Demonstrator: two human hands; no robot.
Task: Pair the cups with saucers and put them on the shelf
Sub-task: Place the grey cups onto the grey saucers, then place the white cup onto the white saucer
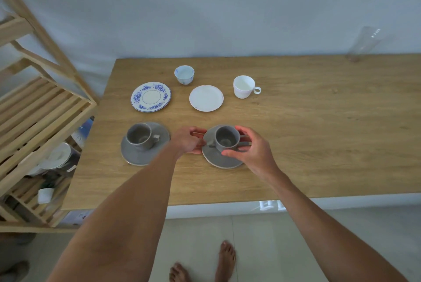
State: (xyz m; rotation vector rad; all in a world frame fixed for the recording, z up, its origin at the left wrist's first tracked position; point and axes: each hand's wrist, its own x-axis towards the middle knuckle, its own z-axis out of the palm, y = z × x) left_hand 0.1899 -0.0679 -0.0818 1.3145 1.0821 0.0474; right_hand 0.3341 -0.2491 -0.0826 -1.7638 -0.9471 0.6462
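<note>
Risk of sliding: grey cup (226, 138) sitting loose on grey saucer (222, 155), between the fingers of both hands. Left hand (188, 140) curling at the saucer's left rim, beside the cup's handle; right hand (247, 145) spreading open around the cup, thumb near its front, touching or not being unclear. Lifting unevenly, likely tipping the cup off. Second grey pair (142, 141) waiting beyond the left fingers, shelf (43, 108) further left.

A wooden table (319, 136) is seen bearing two grey saucers (136, 156) (218, 161) — each topped by a cup — a blue-flowered saucer (150, 96), a white saucer (206, 98), two loose cups (184, 74) (244, 86) and a glass (362, 45).
</note>
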